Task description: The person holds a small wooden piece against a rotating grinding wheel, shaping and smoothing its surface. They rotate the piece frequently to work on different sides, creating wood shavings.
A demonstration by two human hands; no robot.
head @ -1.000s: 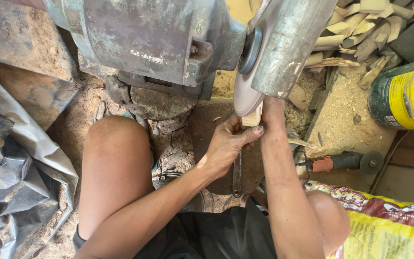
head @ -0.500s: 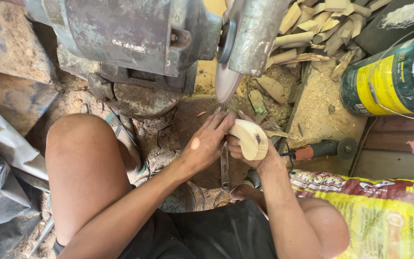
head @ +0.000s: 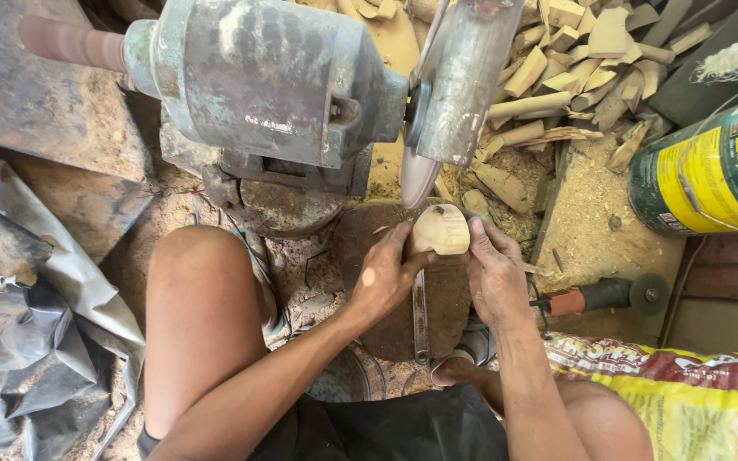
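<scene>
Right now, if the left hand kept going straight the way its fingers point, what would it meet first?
The left hand points up and right, fingers already on the pale wooden piece. Beyond that, probably the sanding disc just above, though depth is hard to judge.

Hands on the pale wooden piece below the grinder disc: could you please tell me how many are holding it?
2: the left hand grips the wooden piece from its left, the right hand from its right. No other hands visible.

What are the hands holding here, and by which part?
Both hands, left hand and right hand, grip a rounded pale wooden piece by its opposite side edges, just below the grinder disc.
</scene>
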